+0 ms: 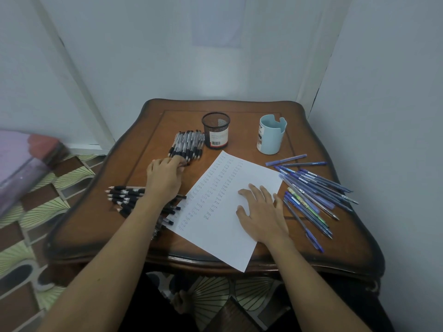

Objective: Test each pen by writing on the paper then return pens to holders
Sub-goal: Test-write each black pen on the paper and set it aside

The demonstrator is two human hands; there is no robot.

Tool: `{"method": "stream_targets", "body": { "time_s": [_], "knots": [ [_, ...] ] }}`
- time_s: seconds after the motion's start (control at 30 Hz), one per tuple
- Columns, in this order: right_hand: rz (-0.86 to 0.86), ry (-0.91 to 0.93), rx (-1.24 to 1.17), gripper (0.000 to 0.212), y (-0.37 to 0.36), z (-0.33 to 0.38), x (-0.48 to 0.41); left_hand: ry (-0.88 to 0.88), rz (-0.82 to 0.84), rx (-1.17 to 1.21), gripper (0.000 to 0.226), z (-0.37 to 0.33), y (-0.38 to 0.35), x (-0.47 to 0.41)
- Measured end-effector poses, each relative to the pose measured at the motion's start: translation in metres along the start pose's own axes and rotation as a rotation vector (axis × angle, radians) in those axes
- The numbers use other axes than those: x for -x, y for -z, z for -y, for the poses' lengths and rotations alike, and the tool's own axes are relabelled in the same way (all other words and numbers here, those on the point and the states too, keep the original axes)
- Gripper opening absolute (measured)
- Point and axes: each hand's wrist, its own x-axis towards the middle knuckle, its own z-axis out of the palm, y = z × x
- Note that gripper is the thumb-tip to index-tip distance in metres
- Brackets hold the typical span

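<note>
A white paper (249, 173) with three columns of the written word "test" lies tilted on the wooden table (100, 216). My right hand (262, 214) rests flat on it, fingers spread. My left hand (165, 178) reaches to the near end of a row of black-grip pens (188, 143), its fingertips curled on one pen's tip end. A second bunch of black pens (124, 196) lies under my left forearm. Blue pens (311, 188) are scattered to the right. Behind stand a black mesh holder (216, 130) and a light blue holder (272, 135); no pens show in them.
The table sits in a corner between white walls. The patterned floor (36, 212) shows to the left, with a purple bundle (21, 164) at the left edge. The paper's near corner hangs over the table's front edge.
</note>
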Motion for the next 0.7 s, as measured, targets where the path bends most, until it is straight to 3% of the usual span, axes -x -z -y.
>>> {"method": "stream_targets", "body": {
  "time_s": [0.1,0.23,0.37,0.53,0.7],
  "knots": [
    [-0.001,0.001,-0.006,0.049,0.0,0.0,0.001,-0.056,-0.09,0.198,0.029,-0.017,0.004,0.009],
    [-0.008,0.001,-0.019,0.049,0.0,0.0,0.0,-0.147,-0.137,0.25,0.033,-0.033,0.006,0.018],
    [-0.004,-0.004,-0.01,0.049,0.0,0.001,0.001,-0.156,-0.142,0.284,0.059,-0.041,0.008,0.025],
    [0.003,-0.006,-0.009,0.058,0.0,0.001,0.001,-0.033,-0.203,0.339,0.051,-0.051,0.011,0.032],
    [-0.003,-0.005,-0.014,0.06,0.001,0.001,0.001,-0.02,-0.038,0.615,0.023,-0.058,0.013,0.036]
  ]
}}
